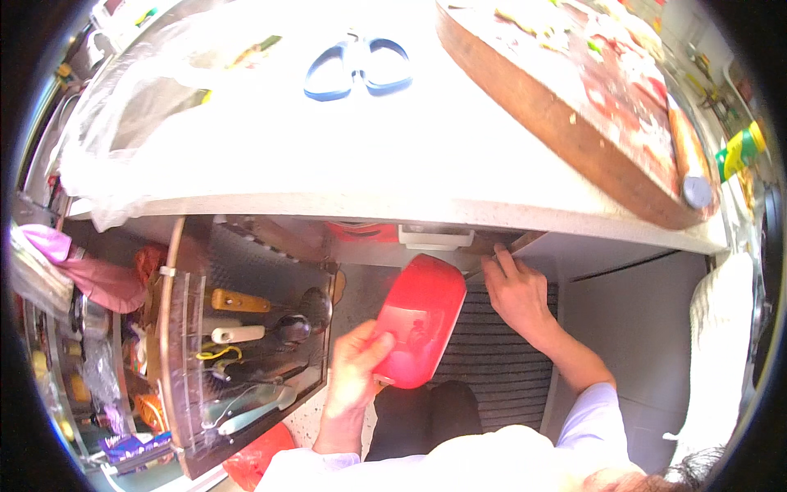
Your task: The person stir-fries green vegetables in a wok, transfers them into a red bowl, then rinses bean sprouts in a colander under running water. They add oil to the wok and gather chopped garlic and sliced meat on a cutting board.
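Note:
My left hand (359,363) grips one end of a red plastic container (421,320), tilted in front of my legs below the counter edge. To its right my right hand (516,295) reaches up to the opening under the counter, fingers near the edge of a board or door (527,241); whether they grip it cannot be told. A white tray or box (436,237) and a red item (363,231) are inside the opening. On the counter (344,160) lie blue-handled scissors (358,66). A thick wooden chopping board (553,132) carries food scraps and a wooden-handled knife (688,147).
An open drawer or cabinet door (175,344) at the left holds ladles (294,329) and other utensils. Clear plastic wrap (104,166) hangs over the counter's left edge. A red plastic bag (261,455) is low at the left. A green bottle (741,152) is at the right.

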### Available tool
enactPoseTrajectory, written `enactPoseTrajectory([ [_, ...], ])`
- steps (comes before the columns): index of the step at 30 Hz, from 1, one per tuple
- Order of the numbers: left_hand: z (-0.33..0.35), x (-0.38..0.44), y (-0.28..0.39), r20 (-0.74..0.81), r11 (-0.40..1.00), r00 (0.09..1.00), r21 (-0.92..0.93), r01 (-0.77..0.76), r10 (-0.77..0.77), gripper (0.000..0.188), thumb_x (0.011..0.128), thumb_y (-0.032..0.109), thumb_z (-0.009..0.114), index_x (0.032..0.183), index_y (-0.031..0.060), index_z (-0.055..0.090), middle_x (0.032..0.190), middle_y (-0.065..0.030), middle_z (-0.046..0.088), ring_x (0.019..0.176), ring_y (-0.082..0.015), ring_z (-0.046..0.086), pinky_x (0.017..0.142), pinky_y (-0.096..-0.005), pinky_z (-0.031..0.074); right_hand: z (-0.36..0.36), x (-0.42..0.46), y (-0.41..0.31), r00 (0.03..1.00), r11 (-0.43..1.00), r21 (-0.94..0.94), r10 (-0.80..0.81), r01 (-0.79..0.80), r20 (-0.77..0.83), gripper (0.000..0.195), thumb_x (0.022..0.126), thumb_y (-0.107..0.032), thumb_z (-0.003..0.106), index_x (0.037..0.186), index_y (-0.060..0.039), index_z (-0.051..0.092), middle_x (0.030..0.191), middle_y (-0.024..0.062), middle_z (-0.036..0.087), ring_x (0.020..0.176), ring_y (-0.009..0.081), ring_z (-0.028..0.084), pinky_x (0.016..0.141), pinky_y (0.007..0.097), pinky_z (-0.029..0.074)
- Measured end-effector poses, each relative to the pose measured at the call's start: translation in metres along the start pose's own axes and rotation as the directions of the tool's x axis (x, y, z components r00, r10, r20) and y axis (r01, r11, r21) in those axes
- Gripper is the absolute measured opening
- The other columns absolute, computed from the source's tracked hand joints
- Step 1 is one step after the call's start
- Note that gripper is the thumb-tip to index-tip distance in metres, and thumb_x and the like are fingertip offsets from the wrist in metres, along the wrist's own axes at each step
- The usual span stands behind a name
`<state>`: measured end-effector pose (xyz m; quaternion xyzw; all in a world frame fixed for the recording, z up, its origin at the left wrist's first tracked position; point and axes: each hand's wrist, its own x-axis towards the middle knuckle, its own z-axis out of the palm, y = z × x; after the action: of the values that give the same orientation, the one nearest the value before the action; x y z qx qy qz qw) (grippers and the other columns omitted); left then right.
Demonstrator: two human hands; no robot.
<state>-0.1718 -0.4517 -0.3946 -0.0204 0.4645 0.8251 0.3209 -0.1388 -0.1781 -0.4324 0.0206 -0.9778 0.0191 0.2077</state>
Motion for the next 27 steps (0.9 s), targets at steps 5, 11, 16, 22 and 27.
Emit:
enactPoseTrajectory([
  [5, 0.04, -0.015, 0.005, -0.093, 0.792, 0.996, 0.607, 0.062, -0.006, 0.021, 0.088, 0.017, 0.064, 0.093, -0.0036, 0.063, 0.082, -0.0107, 0.067, 0.075, -0.0182, 0.061, 0.072, -0.03, 0.047, -0.041, 0.003, -0.027, 0.927, 0.78, 0.501, 0.317, -0.374, 0.198, 0.032, 0.092, -0.022, 0.058, 0.118, -0.0026, 0.058, 0.117, 0.0159, 0.059, 0.093, 0.0304, 0.064, 0.072, 0.0389, 0.054],
  [11, 0.098, -0.064, 0.025, 0.169, 0.367, 0.986, 0.916, -0.161, 0.01, 0.023, 0.089, 0.02, 0.061, 0.086, -0.0024, 0.058, 0.079, -0.0239, 0.064, 0.074, -0.0397, 0.064, 0.066, -0.0446, 0.048, -0.125, -0.02, -0.088, 0.459, -0.452, 0.512, 0.23, -0.73, 0.858, 0.08, 0.096, -0.044, 0.05, 0.149, 0.0014, 0.01, 0.151, 0.0203, 0.024, 0.137, 0.0289, 0.032, 0.104, 0.0374, 0.038],
  [16, 0.144, -0.122, 0.049, 0.311, 0.307, 0.939, 0.917, -0.255, -0.148, 0.025, 0.089, 0.017, 0.059, 0.081, -0.0057, 0.055, 0.073, -0.0259, 0.062, 0.07, -0.0423, 0.063, 0.062, -0.0506, 0.048, -0.195, -0.037, -0.112, 0.299, -0.62, 0.451, 0.34, -0.642, 0.892, 0.082, 0.073, -0.006, 0.061, 0.145, -0.005, 0.023, 0.132, 0.0169, 0.046, 0.122, 0.0278, 0.048, 0.098, 0.0371, 0.046],
  [22, 0.143, -0.191, 0.148, 0.185, 0.272, 0.979, 0.941, -0.201, 0.084, 0.039, 0.084, 0.027, 0.066, 0.111, -0.0004, 0.06, 0.104, -0.0203, 0.063, 0.098, -0.0365, 0.061, 0.084, -0.0432, 0.049, -0.273, -0.065, -0.134, 0.325, -0.617, 0.652, 0.567, -0.44, 0.757, 0.087, 0.06, 0.0, 0.053, 0.144, -0.0034, 0.029, 0.134, 0.0149, 0.045, 0.124, 0.0262, 0.045, 0.1, 0.0339, 0.042],
  [27, 0.02, -0.177, 0.214, -0.013, -0.266, 0.738, 0.928, 0.259, 0.675, 0.049, 0.086, 0.025, 0.064, 0.125, -0.0009, 0.049, 0.118, -0.0221, 0.056, 0.115, -0.0365, 0.048, 0.1, -0.0439, 0.037, -0.351, -0.069, -0.129, 0.319, -0.561, 0.802, 0.736, -0.204, 0.597, 0.077, 0.06, -0.003, 0.051, 0.136, -0.0024, 0.041, 0.128, 0.013, 0.051, 0.121, 0.026, 0.049, 0.102, 0.0342, 0.043],
])
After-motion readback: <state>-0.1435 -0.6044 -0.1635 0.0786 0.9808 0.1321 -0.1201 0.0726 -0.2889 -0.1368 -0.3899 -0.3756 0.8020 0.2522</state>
